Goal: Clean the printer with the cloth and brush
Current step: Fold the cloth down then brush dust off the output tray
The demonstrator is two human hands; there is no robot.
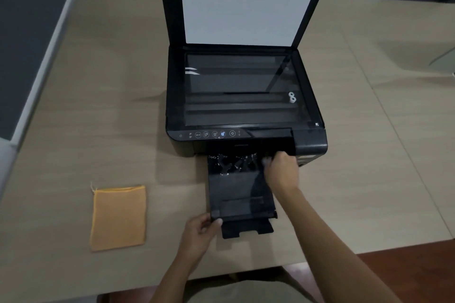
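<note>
A black printer [310,143] stands on the table with its scanner lid [241,0] raised upright and the glass [236,88] bare. Its output tray [236,194] is pulled out toward me. My left hand [199,231] pinches the tray's front left corner. My right hand [280,167] is curled at the right end of the paper exit slot, its fingers reaching into the dark opening; whether it holds anything is hidden. An orange cloth [118,218] lies flat on the table, left of the tray and apart from both hands. No brush is visible.
The beige wooden table [369,155] stretches to both sides of the printer, and its front edge runs just below my left hand. A grey partition [24,32] borders the table on the left. A thin pale cable [440,56] shows at the far right.
</note>
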